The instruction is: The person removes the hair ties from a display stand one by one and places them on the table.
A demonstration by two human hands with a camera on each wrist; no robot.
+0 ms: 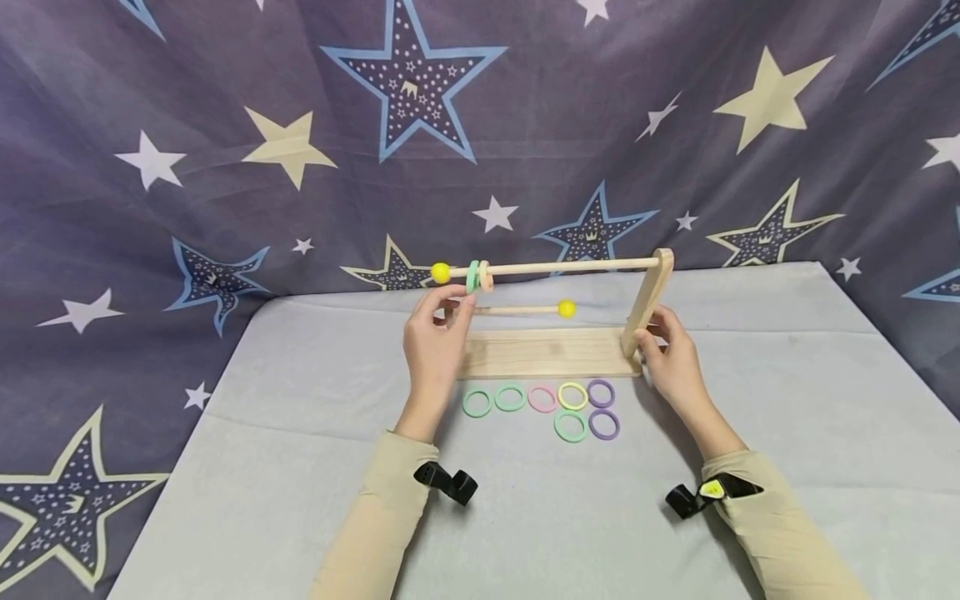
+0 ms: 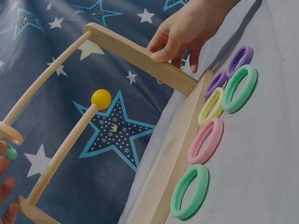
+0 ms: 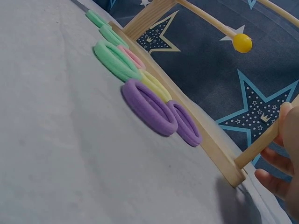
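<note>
A wooden rack has a flat base (image 1: 547, 353), two upright posts and two rods with yellow ball ends. At the free left end of the upper rod (image 1: 573, 266), my left hand (image 1: 437, 346) pinches a green hair tie (image 1: 472, 277) between thumb and index finger. A peach hair tie (image 1: 487, 277) hangs on the rod just right of it. My right hand (image 1: 677, 360) grips the lower part of the right post (image 1: 648, 302), thumb on the near side. The lower rod (image 1: 521, 310) carries no hair tie on its visible part; the left post is mostly hidden behind my left hand.
In front of the base lie several loose hair ties: green (image 1: 477, 403), pink (image 1: 542, 398), yellow (image 1: 572, 396) and purple (image 1: 603, 425). A grey cloth (image 1: 300, 483) covers the table. Behind it hangs a star-patterned curtain (image 1: 540, 108).
</note>
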